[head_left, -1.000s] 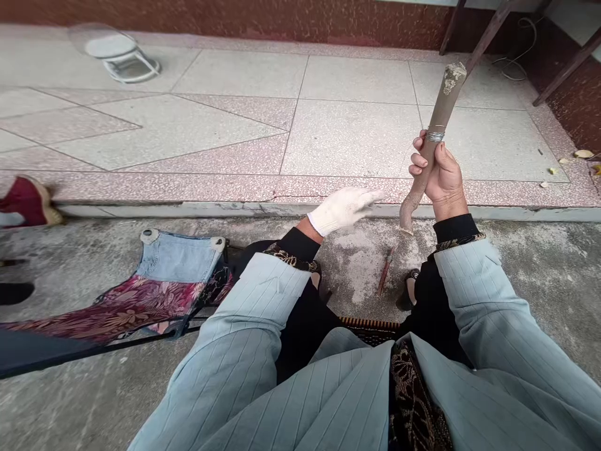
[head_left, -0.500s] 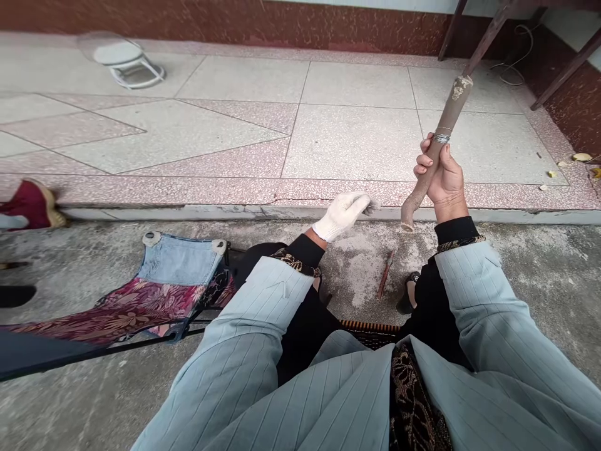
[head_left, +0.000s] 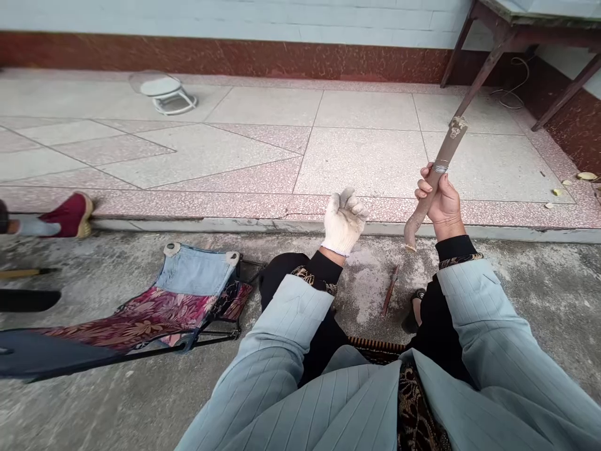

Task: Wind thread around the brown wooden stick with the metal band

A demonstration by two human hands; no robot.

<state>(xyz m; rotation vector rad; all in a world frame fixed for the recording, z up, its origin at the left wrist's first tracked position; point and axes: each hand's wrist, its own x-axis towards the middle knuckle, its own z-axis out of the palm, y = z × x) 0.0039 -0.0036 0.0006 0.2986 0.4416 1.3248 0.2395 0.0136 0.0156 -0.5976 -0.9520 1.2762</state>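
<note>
My bare right hand (head_left: 446, 203) is wrapped round a brown wooden stick (head_left: 449, 145), held tilted with its top leaning right. Its lower end is bent, and the top end looks pale and rough. Several turns of silvery wire (head_left: 440, 168) circle the stick just above my grip. My left hand (head_left: 346, 223), in a white knitted glove, is palm up with its fingers loosely curled and apart, and nothing lies in it. It hovers left of the stick, not touching it. On the concrete between my feet lies a thin reddish-brown tool (head_left: 389, 292), its kind unclear.
A folding chair (head_left: 145, 308) with denim and flowered cloth stands at my left. Beyond it show another person's red shoe (head_left: 70, 216) and a yellowish handle (head_left: 21, 274). A raised step edge (head_left: 244, 227) runs across. A white stool (head_left: 162, 86) and a wooden table (head_left: 498, 31) stand farther back.
My left hand has turned from palm down, fingers stretched, to palm up with fingers curled. The right hand keeps its hold on the stick. The view has tilted up and swung left.
</note>
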